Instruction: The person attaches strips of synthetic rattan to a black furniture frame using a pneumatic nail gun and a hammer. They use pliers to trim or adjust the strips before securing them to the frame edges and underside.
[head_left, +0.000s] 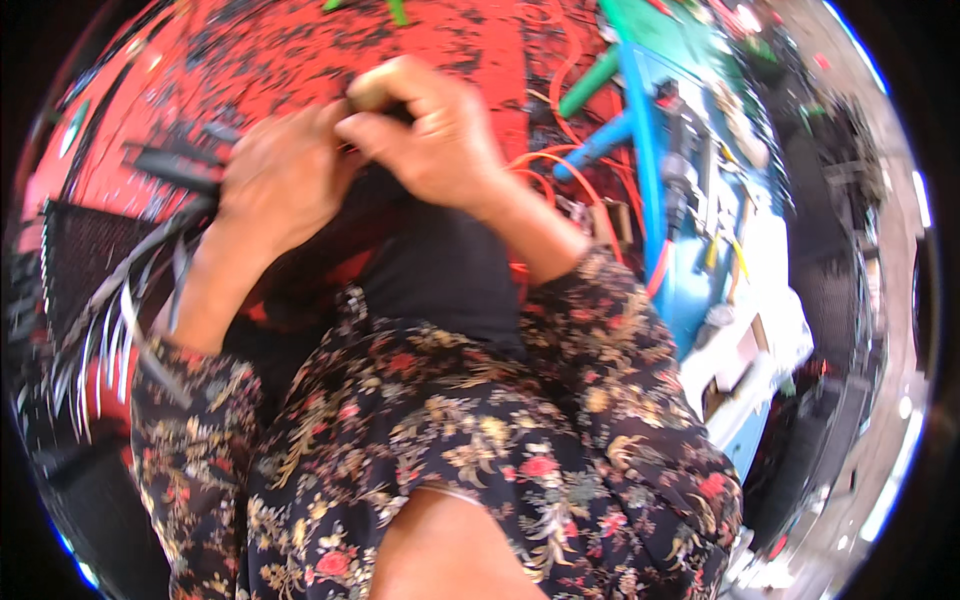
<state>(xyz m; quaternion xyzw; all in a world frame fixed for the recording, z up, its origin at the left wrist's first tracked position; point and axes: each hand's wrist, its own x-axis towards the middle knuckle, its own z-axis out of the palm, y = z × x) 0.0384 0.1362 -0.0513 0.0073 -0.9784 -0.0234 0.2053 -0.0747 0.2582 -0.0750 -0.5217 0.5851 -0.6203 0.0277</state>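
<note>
My left hand (285, 178) and my right hand (430, 135) meet in front of me above a red surface. Curled fingers on the left hand close round something dark, mostly hidden beneath the palm. The right hand has its thumb and fingers bent together in a pinch against the left fingertips; what it holds is too dark and blurred to name. Just left of the left hand, a flat black piece (175, 167) sticks out, with dark strips trailing below it. I cannot tell whether it is joined to what I hold.
Black scraps litter the red surface (490, 60). On the right stands a blue stool (690, 290) with a black-bodied tool (682, 150) and other items on top. A green stool (675, 35) is behind it. Orange cord (570, 165) loops beside my right forearm. A black mesh crate (90, 260) is at left.
</note>
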